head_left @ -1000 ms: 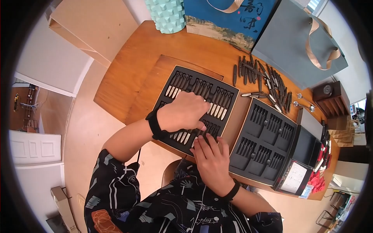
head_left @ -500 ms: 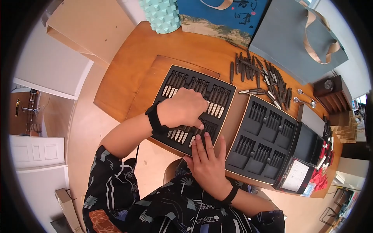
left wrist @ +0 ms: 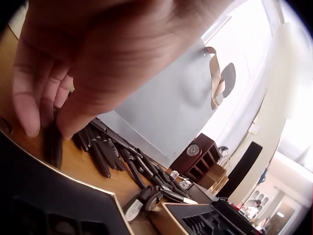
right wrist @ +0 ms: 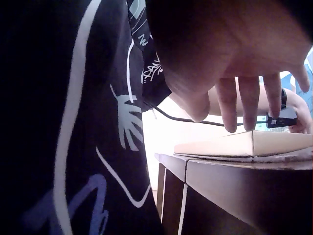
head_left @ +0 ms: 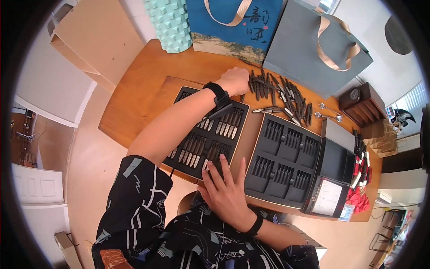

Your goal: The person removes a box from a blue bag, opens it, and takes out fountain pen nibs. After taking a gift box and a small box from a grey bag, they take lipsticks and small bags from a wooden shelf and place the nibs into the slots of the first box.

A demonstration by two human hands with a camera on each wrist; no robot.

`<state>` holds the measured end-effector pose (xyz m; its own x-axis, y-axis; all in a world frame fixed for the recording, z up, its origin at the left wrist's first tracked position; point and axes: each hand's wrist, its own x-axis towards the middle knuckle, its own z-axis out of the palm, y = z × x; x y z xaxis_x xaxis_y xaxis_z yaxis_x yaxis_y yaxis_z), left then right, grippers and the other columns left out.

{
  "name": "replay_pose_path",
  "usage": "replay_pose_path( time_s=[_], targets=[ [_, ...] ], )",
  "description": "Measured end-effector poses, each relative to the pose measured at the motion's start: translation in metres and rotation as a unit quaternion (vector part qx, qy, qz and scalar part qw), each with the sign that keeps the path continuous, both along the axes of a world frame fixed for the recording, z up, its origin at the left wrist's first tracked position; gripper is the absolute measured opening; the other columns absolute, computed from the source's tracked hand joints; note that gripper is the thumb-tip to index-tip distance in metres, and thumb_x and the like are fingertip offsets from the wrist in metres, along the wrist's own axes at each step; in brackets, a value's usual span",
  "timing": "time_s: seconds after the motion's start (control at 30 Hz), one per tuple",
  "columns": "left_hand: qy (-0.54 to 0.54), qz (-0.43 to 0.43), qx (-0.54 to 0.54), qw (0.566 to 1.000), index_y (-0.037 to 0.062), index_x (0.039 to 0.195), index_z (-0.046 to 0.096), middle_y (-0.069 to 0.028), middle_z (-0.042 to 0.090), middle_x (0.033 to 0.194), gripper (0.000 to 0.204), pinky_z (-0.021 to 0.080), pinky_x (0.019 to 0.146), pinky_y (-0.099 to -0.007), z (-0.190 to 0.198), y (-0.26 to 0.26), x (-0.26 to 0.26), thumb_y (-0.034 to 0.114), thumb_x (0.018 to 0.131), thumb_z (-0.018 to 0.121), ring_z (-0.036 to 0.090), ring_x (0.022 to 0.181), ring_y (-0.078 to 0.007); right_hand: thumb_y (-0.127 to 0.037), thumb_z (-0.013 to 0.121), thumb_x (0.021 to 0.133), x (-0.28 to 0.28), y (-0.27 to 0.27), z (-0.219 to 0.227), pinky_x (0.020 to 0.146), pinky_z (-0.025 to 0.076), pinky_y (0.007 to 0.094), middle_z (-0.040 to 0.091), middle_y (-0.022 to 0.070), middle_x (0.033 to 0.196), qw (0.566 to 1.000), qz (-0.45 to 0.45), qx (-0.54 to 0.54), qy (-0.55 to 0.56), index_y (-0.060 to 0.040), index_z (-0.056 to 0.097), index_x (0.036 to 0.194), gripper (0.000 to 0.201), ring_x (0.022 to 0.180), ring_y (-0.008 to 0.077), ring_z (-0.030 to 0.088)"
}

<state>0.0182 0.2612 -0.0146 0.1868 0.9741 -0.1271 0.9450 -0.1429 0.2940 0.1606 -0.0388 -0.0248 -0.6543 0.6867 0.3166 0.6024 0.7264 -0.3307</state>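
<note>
In the head view, the left hand (head_left: 235,81) is beyond the far edge of the left black tray (head_left: 244,113), beside a pile of dark slim pieces (head_left: 291,99). The left wrist view shows that hand's thumb and fingers (left wrist: 27,110) pinching a dark piece (left wrist: 53,147) above the wood. Rows of dark pieces with pale tips (head_left: 188,158) lie in the left tray, partly hidden by the forearm. The right hand (head_left: 227,199) lies at the tray's near edge, fingers straight and spread, fingertips over the lower rows; it holds nothing.
To the right stands a second black tray (head_left: 289,151) with dark pieces in its slots, beside an open black box (head_left: 336,159). Behind the pile are a grey bag (head_left: 309,54) and a blue bag (head_left: 228,36). A small wooden rack (head_left: 363,105) stands at the far right.
The left hand has moved from over the left tray to the near side of the pile. The right hand has stayed by the tray's near edge, its fingers now more spread. The head view has shifted.
</note>
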Motion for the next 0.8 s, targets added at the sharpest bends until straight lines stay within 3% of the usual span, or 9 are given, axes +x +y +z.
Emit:
replay_pose_path(
  time_s=[0.03, 0.17, 0.27, 0.37, 0.4, 0.47, 0.57, 0.67, 0.8],
  targets=[
    [0.022, -0.009, -0.096, 0.995, -0.0068, 0.105, 0.07, -0.0204, 0.076, 0.093, 0.032, 0.062, 0.076, -0.0461, 0.004, 0.004, 0.0, 0.024, 0.096, 0.073, 0.076, 0.079, -0.04, -0.033, 0.072, 0.097, 0.003, 0.0, 0.003, 0.117, 0.021, 0.0837, 0.064, 0.0167, 0.139, 1.0, -0.001, -0.004, 0.01, 0.0006, 0.071, 0.126, 0.045, 0.148, 0.0448, 0.042],
    [-0.037, 0.016, -0.067, 0.997, -0.0061, 0.102, 0.073, -0.0149, 0.077, 0.09, 0.025, 0.062, 0.069, -0.0372, -0.015, 0.011, -0.018, 0.018, 0.096, 0.072, 0.076, 0.073, -0.0303, -0.029, 0.075, 0.094, 0.015, 0.009, 0.011, 0.117, 0.023, 0.0805, 0.068, 0.0132, 0.132, 0.999, -0.021, 0.006, 0.041, -0.0017, 0.073, 0.123, 0.039, 0.144, 0.0415, 0.048],
    [-0.333, 0.0, -0.084, 0.939, -0.005, 0.102, 0.074, -0.0072, 0.076, 0.087, 0.024, 0.058, 0.068, -0.0266, 0.021, -0.021, -0.031, 0.017, 0.095, 0.079, 0.071, 0.074, -0.0115, -0.021, 0.08, 0.09, 0.028, 0.027, 0.032, 0.117, 0.034, 0.0665, 0.071, 0.0105, 0.124, 0.991, -0.073, 0.031, 0.104, -0.0039, 0.073, 0.119, 0.035, 0.131, 0.034, 0.059],
    [-0.32, -0.117, 0.022, 0.94, -0.0021, 0.102, 0.075, -0.0055, 0.076, 0.087, 0.02, 0.057, 0.072, -0.0304, 0.048, -0.066, -0.028, 0.017, 0.096, 0.079, 0.072, 0.077, -0.0133, -0.015, 0.082, 0.087, 0.044, 0.05, 0.046, 0.114, 0.042, 0.0546, 0.071, 0.0122, 0.123, 0.976, -0.121, 0.007, 0.18, -0.0037, 0.071, 0.124, 0.04, 0.123, 0.0328, 0.063],
    [-0.291, -0.153, 0.027, 0.944, 0.0004, 0.103, 0.075, -0.0086, 0.077, 0.088, 0.02, 0.057, 0.073, -0.0339, 0.056, -0.081, -0.026, 0.017, 0.093, 0.081, 0.073, 0.079, -0.0182, -0.011, 0.082, 0.087, 0.047, 0.057, 0.05, 0.105, 0.05, 0.0451, 0.07, 0.0134, 0.123, 0.965, -0.145, 0.019, 0.215, -0.0035, 0.069, 0.128, 0.044, 0.116, 0.0331, 0.065],
    [-0.254, -0.279, 0.153, 0.913, 0.0025, 0.101, 0.076, -0.0132, 0.076, 0.095, 0.018, 0.058, 0.074, -0.0389, 0.063, -0.114, -0.023, 0.018, 0.092, 0.078, 0.073, 0.084, -0.0336, -0.011, 0.082, 0.09, 0.051, 0.068, 0.05, 0.091, 0.057, 0.0409, 0.07, 0.0151, 0.124, 0.955, -0.179, 0.026, 0.236, -0.0028, 0.066, 0.135, 0.048, 0.106, 0.0332, 0.069],
    [-0.175, -0.364, 0.179, 0.897, 0.0045, 0.095, 0.072, -0.0086, 0.075, 0.099, 0.013, 0.059, 0.074, -0.0409, 0.067, -0.155, -0.025, 0.016, 0.09, 0.076, 0.072, 0.084, -0.0326, -0.01, 0.083, 0.09, 0.048, 0.072, 0.051, 0.076, 0.06, 0.0356, 0.072, 0.0158, 0.118, 0.944, -0.186, -0.008, 0.271, -0.0023, 0.07, 0.132, 0.044, 0.091, 0.0282, 0.074],
    [-0.165, -0.357, 0.179, 0.902, 0.0049, 0.094, 0.072, -0.0073, 0.075, 0.098, 0.012, 0.059, 0.074, -0.0403, 0.061, -0.176, -0.036, 0.015, 0.089, 0.075, 0.072, 0.084, -0.0308, -0.003, 0.085, 0.086, 0.04, 0.068, 0.043, 0.067, 0.059, 0.0315, 0.075, 0.0113, 0.094, 0.949, -0.126, 0.014, 0.288, -0.0012, 0.079, 0.107, 0.021, 0.077, 0.0245, 0.073],
    [-0.216, -0.333, 0.125, 0.909, 0.0037, 0.098, 0.073, -0.0085, 0.075, 0.1, 0.019, 0.059, 0.075, -0.0416, 0.046, -0.194, -0.056, 0.02, 0.088, 0.078, 0.072, 0.086, -0.0325, -0.001, 0.085, 0.082, 0.026, 0.06, 0.032, 0.065, 0.059, 0.0326, 0.074, 0.0087, 0.095, 0.965, -0.086, 0.047, 0.244, -0.0015, 0.077, 0.1, 0.019, 0.077, 0.025, 0.074]
  ],
)
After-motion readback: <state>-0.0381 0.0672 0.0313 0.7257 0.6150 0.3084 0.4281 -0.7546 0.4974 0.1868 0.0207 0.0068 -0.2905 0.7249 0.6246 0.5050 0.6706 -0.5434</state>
